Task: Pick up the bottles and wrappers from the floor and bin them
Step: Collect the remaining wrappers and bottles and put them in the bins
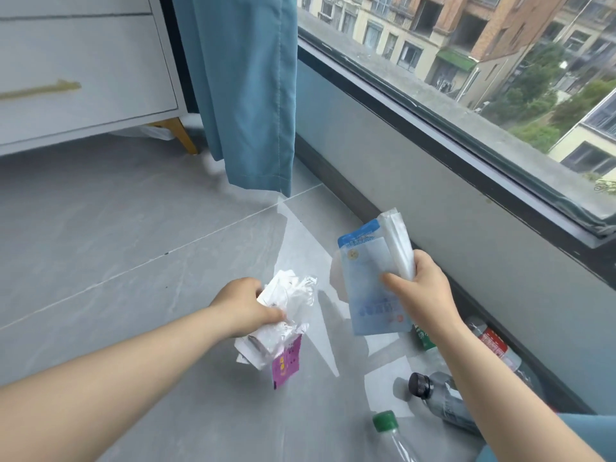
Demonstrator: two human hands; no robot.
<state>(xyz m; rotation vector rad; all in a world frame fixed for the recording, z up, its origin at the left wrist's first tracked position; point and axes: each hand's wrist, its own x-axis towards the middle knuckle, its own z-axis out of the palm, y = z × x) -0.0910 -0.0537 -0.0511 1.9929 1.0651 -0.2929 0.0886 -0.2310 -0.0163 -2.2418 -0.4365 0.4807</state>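
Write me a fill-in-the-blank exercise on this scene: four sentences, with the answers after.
1. The right hand holds a pouch with a ____ top band.
2. The nearest bottle has a ____ cap.
3. The dark bottle beside it has a ____ cap.
4. The left hand grips wrappers; both bottles lie on the ____.

Answers: blue; green; black; floor.

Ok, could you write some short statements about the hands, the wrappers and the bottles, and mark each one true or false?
1. The left hand holds crumpled wrappers. True.
2. The right hand is empty. False: it grips a blue-and-white pouch.
3. Every bottle is already picked up. False: the black-capped bottle and the green-capped bottle lie on the floor.
4. A blue curtain hangs beside the window. True.
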